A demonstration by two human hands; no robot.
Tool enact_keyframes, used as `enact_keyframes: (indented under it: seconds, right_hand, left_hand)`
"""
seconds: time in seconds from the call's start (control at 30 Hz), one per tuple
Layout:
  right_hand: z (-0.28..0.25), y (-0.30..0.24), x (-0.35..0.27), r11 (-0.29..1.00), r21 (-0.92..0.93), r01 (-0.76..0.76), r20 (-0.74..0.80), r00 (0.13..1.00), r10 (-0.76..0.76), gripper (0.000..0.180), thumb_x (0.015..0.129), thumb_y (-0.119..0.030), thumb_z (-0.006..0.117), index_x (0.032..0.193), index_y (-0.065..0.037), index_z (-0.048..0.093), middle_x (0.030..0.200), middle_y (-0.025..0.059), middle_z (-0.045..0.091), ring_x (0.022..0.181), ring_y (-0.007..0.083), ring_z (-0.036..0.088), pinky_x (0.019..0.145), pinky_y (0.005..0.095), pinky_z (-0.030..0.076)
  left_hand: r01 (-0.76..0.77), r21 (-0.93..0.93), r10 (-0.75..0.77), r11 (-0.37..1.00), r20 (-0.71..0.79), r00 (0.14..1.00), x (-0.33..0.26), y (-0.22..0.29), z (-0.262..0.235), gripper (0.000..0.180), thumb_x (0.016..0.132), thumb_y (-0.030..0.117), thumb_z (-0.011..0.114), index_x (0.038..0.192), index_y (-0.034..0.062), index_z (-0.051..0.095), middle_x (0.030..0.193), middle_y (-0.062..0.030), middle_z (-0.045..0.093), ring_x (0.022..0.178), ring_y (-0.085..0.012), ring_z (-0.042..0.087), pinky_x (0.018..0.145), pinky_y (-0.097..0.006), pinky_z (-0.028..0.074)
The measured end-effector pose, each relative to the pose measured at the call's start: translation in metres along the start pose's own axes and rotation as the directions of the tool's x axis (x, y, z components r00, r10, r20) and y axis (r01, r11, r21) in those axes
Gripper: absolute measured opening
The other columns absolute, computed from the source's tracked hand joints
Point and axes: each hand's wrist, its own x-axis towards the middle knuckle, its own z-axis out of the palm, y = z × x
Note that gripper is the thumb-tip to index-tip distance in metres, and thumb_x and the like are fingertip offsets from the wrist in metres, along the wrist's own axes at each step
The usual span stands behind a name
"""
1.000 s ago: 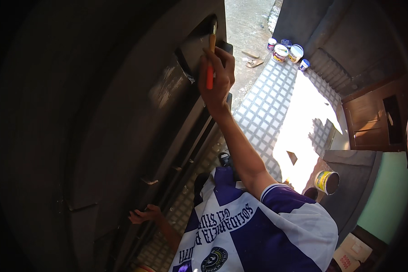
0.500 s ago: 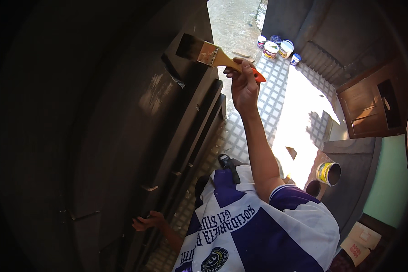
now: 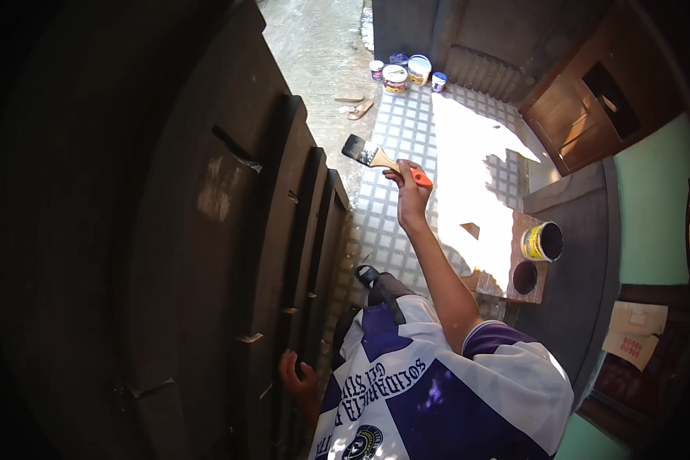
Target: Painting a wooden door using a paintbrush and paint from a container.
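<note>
1. A tall dark wooden panel (image 3: 169, 253) fills the left half of the view, from about 7 o'clock up to 12 o'clock, with several more dark boards stacked edge-on against its right side.
2. The left hand (image 3: 297, 379) sits low at about 6 o'clock, its fingers curled over the edge of one of those boards, gripping it.
3. Just right of that hand is the person's white and purple shirt (image 3: 437, 391), taking up the lower middle.
4. A dark shoe (image 3: 369, 274) shows above the shirt, on the grey grid-patterned floor (image 3: 395, 222).
5. The right hand (image 3: 408, 190) is raised near the centre, slightly toward 12 o'clock, clenched round the orange handle of a paintbrush (image 3: 379, 159).
6. The paintbrush points its dark bristles toward 10 o'clock; it hangs in the air, clear of the boards, with the nearest board edge close by on its left.
7. Far up at 12 o'clock stand several small paint tubs (image 3: 406, 71) with a pair of sandals (image 3: 354, 104) nearby.
8. At 3 o'clock a yellow open paint can (image 3: 542, 241) rests on a small wooden block, well apart from the brush.
9. A brown wooden cabinet (image 3: 590, 115) stands at 2 o'clock.
</note>
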Motion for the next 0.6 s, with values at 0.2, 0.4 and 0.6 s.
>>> enact_keyframes:
  seconds: [0.2,0.4,0.6]
  right_hand:
    - [-0.147,-0.03,-0.101,0.95,-0.284,-0.126,-0.322,0.946,0.029,0.028,0.093,-0.021,0.067,0.098,0.004,0.055,0.076,0.0112,0.064,0.064,0.0191,0.068,0.055,0.028,0.055]
    - [-0.276,-0.09,-0.215,0.902,-0.428,-0.058,-0.529,0.825,-0.198,0.025,0.096,-0.021,0.062,0.095,0.003,0.053,0.076,0.0122,0.064,0.06,0.0207,0.067,0.054,0.0306,0.056]
    - [-0.366,-0.123,-0.315,0.73,-0.665,-0.16,-0.676,0.545,-0.496,0.025,0.097,-0.029,0.062,0.094,-0.003,0.06,0.076,0.0055,0.063,0.067,0.0153,0.063,0.06,0.03,0.05]
  left_hand:
    - [0.001,-0.346,0.169,0.938,0.46,0.872,0.02,-0.019,0.022,0.029,0.084,-0.001,0.056,0.112,0.0011,0.06,0.117,-0.0153,0.061,0.096,-0.0273,0.063,0.083,-0.034,0.052]
    - [-0.161,-0.394,0.324,0.905,0.393,0.86,0.04,-0.016,0.085,0.035,0.084,0.001,0.058,0.118,0.0029,0.059,0.121,-0.0141,0.06,0.096,-0.0233,0.061,0.076,-0.031,0.05]
    - [0.041,-0.508,0.328,0.861,0.614,0.718,0.046,0.009,0.137,0.035,0.083,0.004,0.058,0.119,0.0044,0.059,0.124,-0.0132,0.058,0.107,-0.0261,0.059,0.075,-0.032,0.052]
